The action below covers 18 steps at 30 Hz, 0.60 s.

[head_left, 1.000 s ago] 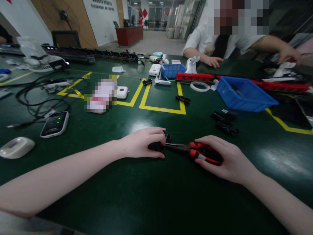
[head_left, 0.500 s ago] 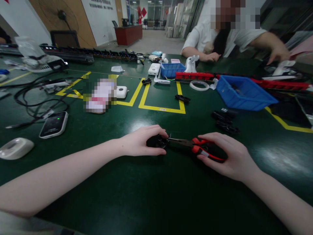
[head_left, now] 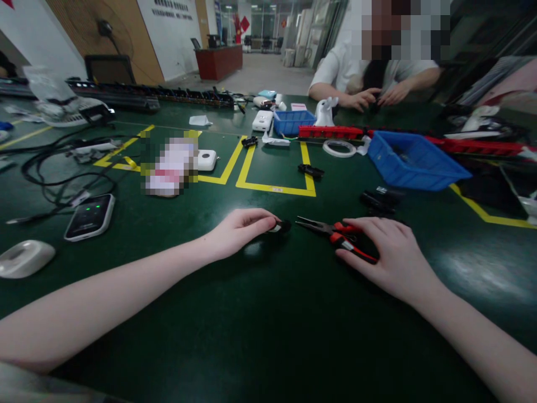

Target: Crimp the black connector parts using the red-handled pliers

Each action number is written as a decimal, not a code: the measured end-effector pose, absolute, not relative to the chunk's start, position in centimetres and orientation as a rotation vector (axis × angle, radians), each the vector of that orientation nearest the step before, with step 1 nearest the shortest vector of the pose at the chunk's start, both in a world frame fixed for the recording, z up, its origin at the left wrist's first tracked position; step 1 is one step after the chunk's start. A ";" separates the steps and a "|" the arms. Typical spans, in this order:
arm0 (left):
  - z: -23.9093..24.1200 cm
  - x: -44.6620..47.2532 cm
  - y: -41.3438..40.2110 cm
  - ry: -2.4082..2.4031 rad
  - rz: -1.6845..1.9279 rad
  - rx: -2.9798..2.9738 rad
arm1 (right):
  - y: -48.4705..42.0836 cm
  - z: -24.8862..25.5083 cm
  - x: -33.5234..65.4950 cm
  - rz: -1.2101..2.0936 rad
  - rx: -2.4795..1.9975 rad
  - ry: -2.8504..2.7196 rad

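My left hand pinches a small black part between thumb and fingers, just above the green table. Much of that part is covered by the fingers, so its exact kind is unclear. My right hand is wrapped round the red-and-black handles of long-nose pliers. The pliers' jaws point left, slightly parted, and stop a short gap from the black part. Several black pieces lie on the table beyond my right hand.
A blue bin stands at the right, with a smaller blue basket farther back. Yellow tape marks the table. At left are cables, a phone and a small device. Across the table sits a person.
The pliers' tips have come away from the black part, leaving a gap. My left hand has turned and tightened round the part. The person opposite has brought both hands together.
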<state>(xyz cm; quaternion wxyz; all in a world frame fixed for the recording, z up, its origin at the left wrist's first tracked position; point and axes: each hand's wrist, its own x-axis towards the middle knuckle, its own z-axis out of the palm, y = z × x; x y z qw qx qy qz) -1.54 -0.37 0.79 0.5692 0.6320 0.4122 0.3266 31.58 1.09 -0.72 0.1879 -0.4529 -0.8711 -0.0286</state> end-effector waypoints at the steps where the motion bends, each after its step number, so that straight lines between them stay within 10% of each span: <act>1: 0.7 -1.3 -0.6 0.944 0.789 1.348 | 1.0 -0.6 31.5 -0.111 -1.257 -2.447; 18: 1.7 3.3 -5.5 0.749 0.737 0.302 | -2.8 0.6 28.1 0.187 -0.877 -2.515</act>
